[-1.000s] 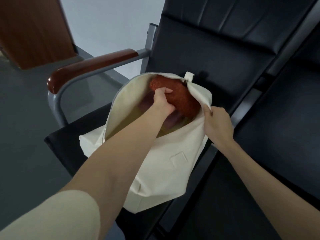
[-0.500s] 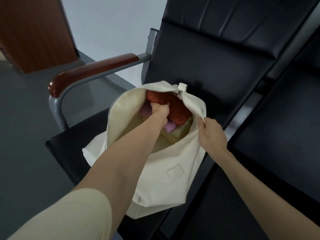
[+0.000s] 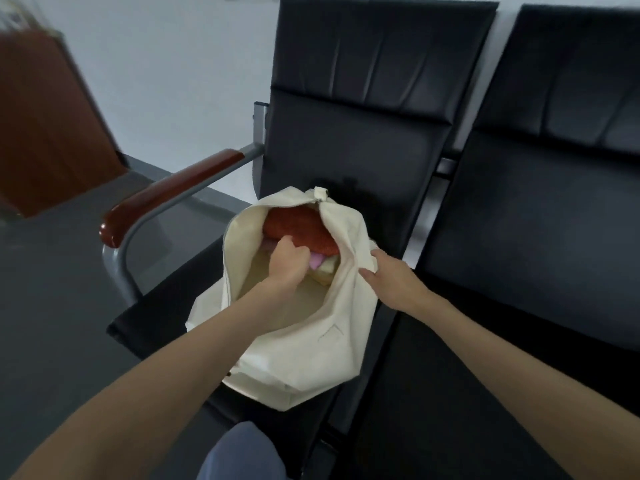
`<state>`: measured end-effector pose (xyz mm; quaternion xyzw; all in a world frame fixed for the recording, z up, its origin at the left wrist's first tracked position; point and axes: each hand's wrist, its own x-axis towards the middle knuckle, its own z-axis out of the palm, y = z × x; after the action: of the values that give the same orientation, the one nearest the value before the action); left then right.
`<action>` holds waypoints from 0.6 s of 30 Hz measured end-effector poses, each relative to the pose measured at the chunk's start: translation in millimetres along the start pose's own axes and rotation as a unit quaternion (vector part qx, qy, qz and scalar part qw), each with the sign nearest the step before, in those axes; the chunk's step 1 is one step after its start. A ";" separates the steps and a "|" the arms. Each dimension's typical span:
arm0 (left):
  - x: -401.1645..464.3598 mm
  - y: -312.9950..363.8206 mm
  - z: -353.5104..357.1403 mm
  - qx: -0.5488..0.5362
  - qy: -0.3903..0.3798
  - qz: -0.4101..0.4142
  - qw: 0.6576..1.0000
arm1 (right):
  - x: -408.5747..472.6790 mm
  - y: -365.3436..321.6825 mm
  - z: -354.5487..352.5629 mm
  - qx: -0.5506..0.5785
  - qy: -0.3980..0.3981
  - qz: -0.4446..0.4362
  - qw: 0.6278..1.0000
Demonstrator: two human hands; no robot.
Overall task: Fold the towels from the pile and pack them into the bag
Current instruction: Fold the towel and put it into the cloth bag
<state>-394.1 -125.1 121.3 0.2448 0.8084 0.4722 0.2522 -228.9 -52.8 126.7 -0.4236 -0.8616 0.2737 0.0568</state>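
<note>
in the centre of the frame a cream canvas bag [image 3: 304, 344] sits on the seat of a black chair [image 3: 349, 140], mouth gaping toward the camera, zip tab at its top end. the l forearm runs up from the lower left corner & goes into the opening; the left hand [image 3: 288, 263] is inside the bag, knuckles up, fingers curled under. it sits right against the lower edge of the rust-red towel [image 3: 299, 228], which lies rolled across the upper part of the opening. fingertips are hidden, so can't tell if it grasps the red towel or only presses on it. just right of that hand a pink towel [image 3: 317, 262] peeks out below the red one, w/ a pale cloth [image 3: 329, 268] next to it, both inside the bag.

the r forearm comes in from the lower right edge. the right hand [image 3: 393, 277] is on the bag's right rim, back of hand up, thumb & fingers pinching the canvas edge & holding that side open.

left of centre: a wood-topped armrest [image 3: 173, 195] on a grey metal frame. right side of the frame: a second black seat [image 3: 540, 202]. upper left: a blurred brown door [image 3: 45, 126]. bottom centre: a blue-clad knee [image 3: 242, 455].
</note>
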 end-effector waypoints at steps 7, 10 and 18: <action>-99.7 27.5 42.1 0.195 -0.143 0.188 0.952 | -119.4 80.2 -65.6 -0.089 0.000 0.049 0.995; -133.6 42.0 75.2 0.234 -0.187 0.238 0.924 | -183.3 135.7 -88.7 -0.081 0.007 0.128 0.988; -223.3 73.2 201.9 0.269 -0.317 0.307 0.856 | -333.8 284.5 -114.8 -0.047 0.118 0.281 0.951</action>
<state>-85.4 -105.7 139.6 0.6752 0.6640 0.1864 0.2616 219.7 -118.5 120.4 -0.6804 -0.7065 0.1857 0.0586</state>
